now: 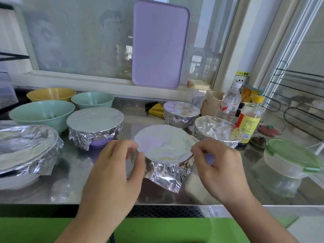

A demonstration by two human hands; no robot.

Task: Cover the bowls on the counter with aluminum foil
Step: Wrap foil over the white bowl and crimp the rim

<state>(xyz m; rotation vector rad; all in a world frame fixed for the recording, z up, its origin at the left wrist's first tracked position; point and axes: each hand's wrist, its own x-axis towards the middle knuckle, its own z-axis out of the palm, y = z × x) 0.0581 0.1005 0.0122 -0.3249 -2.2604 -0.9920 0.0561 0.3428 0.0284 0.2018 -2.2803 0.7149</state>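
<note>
A bowl wrapped in aluminum foil (164,148) stands at the counter's front middle, with crinkled foil hanging down its near side. My left hand (119,165) curls around the foil at its left rim. My right hand (217,163) pinches the foil at its right rim. Other foil-covered bowls stand around: a large one at the far left (26,146), a purple one (94,123), and two at the back right (181,109) (217,128). Three bowls at the back left have no foil: a big green one (42,111), a yellow one (50,93) and a smaller green one (92,99).
The steel counter (73,172) ends at a front edge near me. On the right stand a yellow-capped sauce bottle (250,118), a water bottle (229,102) and a clear container with a green lid (291,158). A purple cutting board (159,44) leans on the window.
</note>
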